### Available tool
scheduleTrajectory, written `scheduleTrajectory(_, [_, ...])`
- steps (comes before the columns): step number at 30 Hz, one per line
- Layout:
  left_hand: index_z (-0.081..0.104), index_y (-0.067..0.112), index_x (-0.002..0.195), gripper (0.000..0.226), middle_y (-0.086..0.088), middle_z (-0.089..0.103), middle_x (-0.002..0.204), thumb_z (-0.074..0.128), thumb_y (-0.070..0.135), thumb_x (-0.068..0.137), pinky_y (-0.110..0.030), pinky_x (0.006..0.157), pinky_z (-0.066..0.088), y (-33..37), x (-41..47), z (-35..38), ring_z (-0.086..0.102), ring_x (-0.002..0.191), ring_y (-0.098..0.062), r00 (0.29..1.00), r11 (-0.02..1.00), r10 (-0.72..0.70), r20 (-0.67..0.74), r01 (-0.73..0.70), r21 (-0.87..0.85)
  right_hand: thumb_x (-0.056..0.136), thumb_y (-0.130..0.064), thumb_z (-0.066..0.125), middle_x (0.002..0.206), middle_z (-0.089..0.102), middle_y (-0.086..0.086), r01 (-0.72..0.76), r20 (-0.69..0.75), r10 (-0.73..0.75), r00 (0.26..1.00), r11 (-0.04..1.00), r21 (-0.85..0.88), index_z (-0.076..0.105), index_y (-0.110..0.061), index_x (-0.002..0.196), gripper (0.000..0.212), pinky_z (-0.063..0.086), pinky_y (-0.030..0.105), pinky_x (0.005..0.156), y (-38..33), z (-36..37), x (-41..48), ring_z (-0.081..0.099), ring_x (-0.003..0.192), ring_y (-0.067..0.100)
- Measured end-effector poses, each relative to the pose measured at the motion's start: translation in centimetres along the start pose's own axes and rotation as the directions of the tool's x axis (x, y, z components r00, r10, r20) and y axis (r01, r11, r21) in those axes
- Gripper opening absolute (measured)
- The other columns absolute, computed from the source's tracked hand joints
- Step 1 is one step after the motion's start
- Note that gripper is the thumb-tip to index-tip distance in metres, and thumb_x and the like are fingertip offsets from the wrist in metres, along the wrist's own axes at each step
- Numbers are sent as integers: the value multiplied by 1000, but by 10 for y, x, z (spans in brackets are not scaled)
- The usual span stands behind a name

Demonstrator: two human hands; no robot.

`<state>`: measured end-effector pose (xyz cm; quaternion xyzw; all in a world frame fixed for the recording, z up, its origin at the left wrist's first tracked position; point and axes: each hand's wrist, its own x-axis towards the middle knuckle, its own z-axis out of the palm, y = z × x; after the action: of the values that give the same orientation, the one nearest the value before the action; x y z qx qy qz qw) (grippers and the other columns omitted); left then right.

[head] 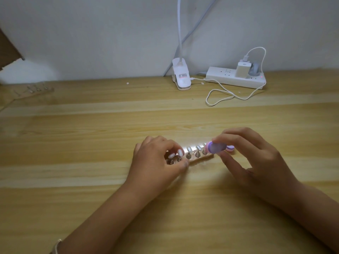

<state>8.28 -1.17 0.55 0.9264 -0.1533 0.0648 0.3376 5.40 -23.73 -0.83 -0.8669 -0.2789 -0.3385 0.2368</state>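
Observation:
A clear strip-shaped holder (200,156) with several small metal stands lies on the wooden table, lit from above. Two white false nails (176,154) sit on stands at its left end. My left hand (157,162) rests over that left end, fingers curled round the strip and touching the stands there. My right hand (251,154) pinches a small purple and pink buffer block (216,147) between thumb and fingers, held just above the strip's right end.
A white clip lamp (181,76) stands at the back, its cable (220,96) looping to a white power strip (236,77) with a charger plugged in. Another nail holder strip (33,89) lies far left near a cardboard piece (9,50).

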Motion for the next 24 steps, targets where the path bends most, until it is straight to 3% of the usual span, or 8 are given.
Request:
scheduleTrajectory(5, [61, 46, 73, 12, 21, 58, 84, 61, 53, 63, -30, 84, 33, -5, 1, -9, 45, 91, 3, 995, 999, 22, 93, -19, -34, 89, 2, 66, 106, 58, -8, -4, -3, 4, 1000, 1000, 6, 71, -2, 107, 19, 43, 17, 95, -1, -2, 1, 58, 97, 9])
scheduleTrajectory(10, [69, 43, 74, 11, 16, 61, 84, 80, 41, 71, -29, 84, 27, 1, 0, -2, 49, 92, -6, 994, 991, 113, -3, -113, -64, 93, -4, 64, 107, 58, -5, -9, 37, 8, 999, 1000, 28, 71, -2, 108, 17, 47, 18, 90, -2, 2, -1, 59, 97, 11])
scheduleTrajectory(16, [76, 25, 72, 3, 13, 69, 83, 75, 26, 74, -33, 74, 30, 9, -6, 1, 59, 79, -19, 888, 889, 433, -156, -392, 237, 90, -3, 66, 103, 64, 4, -47, 78, 42, 996, 997, 63, 71, -2, 107, 18, 50, 23, 87, -4, 3, 0, 62, 94, 15])
scheduleTrajectory(18, [76, 25, 73, 1, 15, 73, 89, 75, 23, 74, -33, 75, 31, 10, -8, -1, 62, 79, -16, 875, 895, 437, -208, -401, 193, 89, -1, 66, 103, 65, 0, -84, 36, 81, 996, 990, 114, 71, -3, 107, 18, 52, 27, 83, -4, 0, 1, 63, 94, 15])
scheduleTrajectory(21, [76, 27, 75, 5, 18, 73, 81, 75, 23, 72, -33, 78, 33, 14, -10, -5, 61, 76, -8, 895, 932, 357, -269, -360, 40, 88, 1, 67, 103, 66, -4, -115, -33, 123, 992, 977, 182, 70, -4, 106, 19, 53, 36, 77, -5, -2, 2, 65, 93, 17])
scheduleTrajectory(24, [77, 31, 79, 4, 20, 71, 82, 74, 33, 76, -32, 80, 33, 16, -11, -7, 59, 84, -6, 916, 935, 325, -237, -349, -68, 87, 2, 69, 104, 67, 1, -113, -64, 128, 990, 973, 202, 69, -5, 109, 23, 53, 39, 75, -6, -2, 2, 67, 92, 19])
